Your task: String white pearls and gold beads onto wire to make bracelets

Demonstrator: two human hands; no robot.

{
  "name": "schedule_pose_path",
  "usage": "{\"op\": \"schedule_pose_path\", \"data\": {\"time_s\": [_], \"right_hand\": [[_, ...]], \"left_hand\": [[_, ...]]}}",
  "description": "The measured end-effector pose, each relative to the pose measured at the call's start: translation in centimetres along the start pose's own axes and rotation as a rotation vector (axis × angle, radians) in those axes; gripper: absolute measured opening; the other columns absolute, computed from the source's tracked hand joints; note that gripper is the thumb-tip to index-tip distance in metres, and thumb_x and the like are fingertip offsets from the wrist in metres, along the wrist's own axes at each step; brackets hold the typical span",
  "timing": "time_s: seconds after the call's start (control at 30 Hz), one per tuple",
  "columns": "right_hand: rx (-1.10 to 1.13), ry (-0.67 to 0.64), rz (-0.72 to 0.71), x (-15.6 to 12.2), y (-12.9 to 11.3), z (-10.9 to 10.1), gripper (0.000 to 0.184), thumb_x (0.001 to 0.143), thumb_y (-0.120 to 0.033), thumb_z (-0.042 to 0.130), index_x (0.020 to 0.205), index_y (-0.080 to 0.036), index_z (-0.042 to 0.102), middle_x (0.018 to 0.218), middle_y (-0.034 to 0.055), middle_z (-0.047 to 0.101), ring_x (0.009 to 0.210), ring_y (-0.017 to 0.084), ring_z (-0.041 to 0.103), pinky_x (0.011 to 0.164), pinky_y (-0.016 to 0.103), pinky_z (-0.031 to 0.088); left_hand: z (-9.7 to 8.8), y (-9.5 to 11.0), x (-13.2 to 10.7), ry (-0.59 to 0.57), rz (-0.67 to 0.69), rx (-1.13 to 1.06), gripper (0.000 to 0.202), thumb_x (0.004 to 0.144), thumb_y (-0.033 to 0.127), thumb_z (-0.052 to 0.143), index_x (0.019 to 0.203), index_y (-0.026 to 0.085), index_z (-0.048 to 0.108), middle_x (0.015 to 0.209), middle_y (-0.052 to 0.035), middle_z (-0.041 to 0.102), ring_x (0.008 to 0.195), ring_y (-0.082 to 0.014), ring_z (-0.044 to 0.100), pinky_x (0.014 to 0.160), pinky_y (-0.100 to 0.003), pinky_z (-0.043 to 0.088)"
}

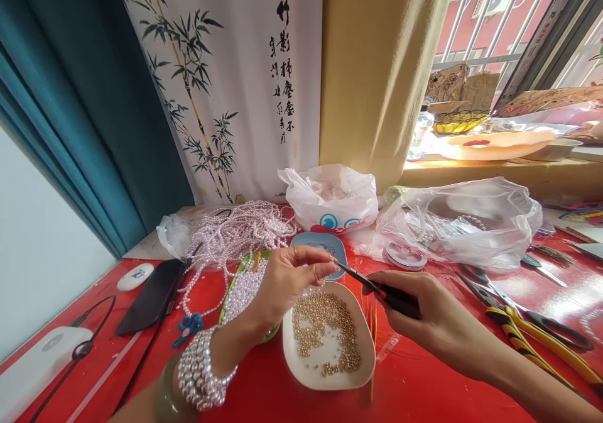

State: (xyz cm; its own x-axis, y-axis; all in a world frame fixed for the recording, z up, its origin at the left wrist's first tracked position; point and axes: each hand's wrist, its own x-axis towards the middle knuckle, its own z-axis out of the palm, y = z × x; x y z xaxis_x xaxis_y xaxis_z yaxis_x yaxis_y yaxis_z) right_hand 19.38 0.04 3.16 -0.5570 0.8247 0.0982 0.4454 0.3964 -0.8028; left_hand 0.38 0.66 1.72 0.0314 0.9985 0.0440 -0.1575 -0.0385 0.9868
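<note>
My left hand is closed in a pinch above the bead dishes. A tiny piece between its thumb and forefinger is too small to make out; a few pale beads show just below the fingers. My right hand is wrapped round black-handled needle-nose pliers, whose tips meet the left fingertips. Under the hands sits a white dish of small gold beads. Partly behind my left wrist is a green tray of white pearl beads. A blue dish stands behind.
Pearl strands lie heaped at the back left, beside a white plastic bag and a clear bag. Scissors and yellow-black pliers lie right. A phone and a cabled white device are left.
</note>
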Motion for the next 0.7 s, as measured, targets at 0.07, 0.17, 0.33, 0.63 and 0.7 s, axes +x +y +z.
{"op": "schedule_pose_path", "data": {"time_s": [0.07,0.17,0.33,0.63,0.7], "right_hand": [[-0.029,0.011,-0.011,-0.01,-0.01,0.01,0.021,0.067,-0.008,0.042,0.076,-0.016,0.058,0.061,-0.0038,0.047,0.053,0.008,0.035,0.046,0.019,0.03],[-0.07,0.013,-0.014,-0.03,0.1,0.06,0.022,0.067,-0.007,0.041,0.078,-0.016,0.059,0.06,-0.0032,0.045,0.052,0.009,0.034,0.045,0.02,0.03],[-0.111,0.006,-0.017,-0.17,0.33,0.19,0.021,0.067,-0.007,0.042,0.076,-0.016,0.058,0.06,-0.0032,0.045,0.053,0.009,0.033,0.046,0.02,0.029],[-0.036,-0.052,0.076,-0.48,-0.11,0.45,0.014,0.07,-0.012,0.042,0.073,-0.016,0.055,0.058,-0.0039,0.038,0.052,0.009,0.032,0.046,0.019,0.029],[-0.015,-0.048,0.088,-0.6,-0.1,0.59,0.014,0.07,-0.012,0.042,0.074,-0.017,0.055,0.059,-0.0036,0.039,0.054,0.009,0.034,0.047,0.019,0.03]], "left_hand": [[-0.02,0.04,-0.03,0.003,0.01,0.019,0.014,0.055,0.025,0.074,0.065,0.016,0.068,0.065,-0.0006,0.064,0.054,-0.0078,0.054,0.053,-0.02,0.045],[-0.09,0.01,-0.14,0.013,0.052,0.098,0.014,0.057,0.025,0.073,0.066,0.016,0.068,0.066,-0.0013,0.065,0.053,-0.0081,0.053,0.052,-0.021,0.045],[-0.29,-0.25,-0.26,0.025,0.106,0.207,0.013,0.06,0.026,0.072,0.067,0.016,0.068,0.063,-0.0014,0.063,0.053,-0.0082,0.052,0.05,-0.02,0.042],[-0.15,-0.68,-0.32,0.013,0.135,0.147,0.013,0.059,0.025,0.072,0.062,0.015,0.065,0.064,-0.0023,0.065,0.057,-0.01,0.055,0.054,-0.021,0.044],[-0.04,-0.76,-0.46,0.014,0.152,0.132,0.012,0.059,0.024,0.072,0.062,0.015,0.065,0.066,-0.0024,0.065,0.059,-0.0102,0.056,0.056,-0.021,0.044]]}}
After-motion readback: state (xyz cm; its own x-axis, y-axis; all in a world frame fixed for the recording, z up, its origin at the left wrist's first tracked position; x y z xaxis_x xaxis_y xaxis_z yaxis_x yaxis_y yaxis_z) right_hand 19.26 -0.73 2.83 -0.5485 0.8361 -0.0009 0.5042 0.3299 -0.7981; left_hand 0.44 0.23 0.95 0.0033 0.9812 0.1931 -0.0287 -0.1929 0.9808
